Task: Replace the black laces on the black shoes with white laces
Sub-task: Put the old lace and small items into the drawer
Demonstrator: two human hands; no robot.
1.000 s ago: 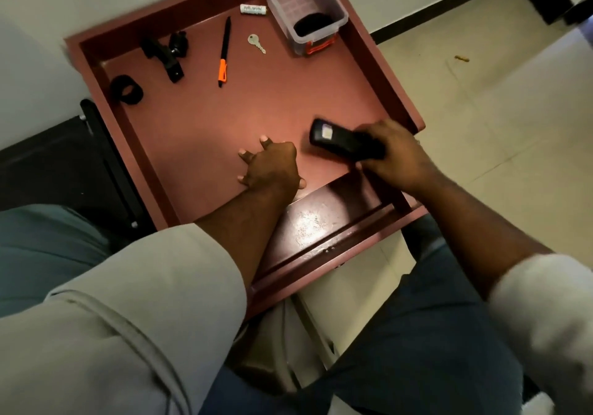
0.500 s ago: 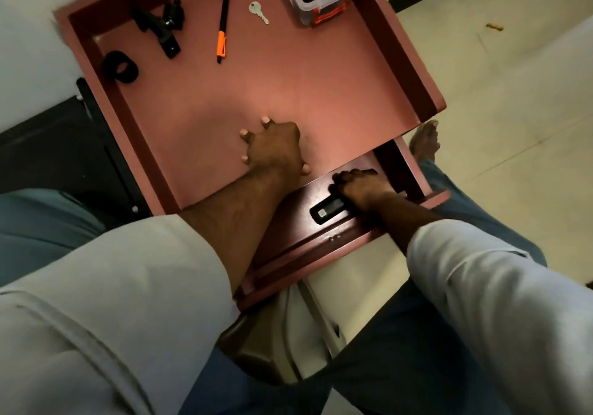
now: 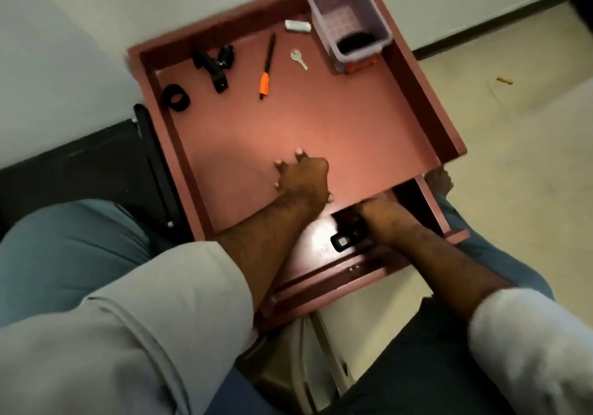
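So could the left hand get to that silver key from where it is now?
Probably yes. The left hand rests fingers down on the bare tabletop, and nothing lies between it and the key. The orange-and-black pen lies off to one side. It would need a forward stretch, though.

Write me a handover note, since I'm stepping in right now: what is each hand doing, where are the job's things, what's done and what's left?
Left hand: fingers bent, resting on the red table top, holding nothing.
Right hand: inside the open drawer, fingers curled on a black device.
No shoes and no laces, black or white, are in view, so nothing of the lace swap shows as done; all of it is left.
On the table: clear plastic box with something dark inside, key, orange-and-black pen, white tube, black ring, black clamp-like part.
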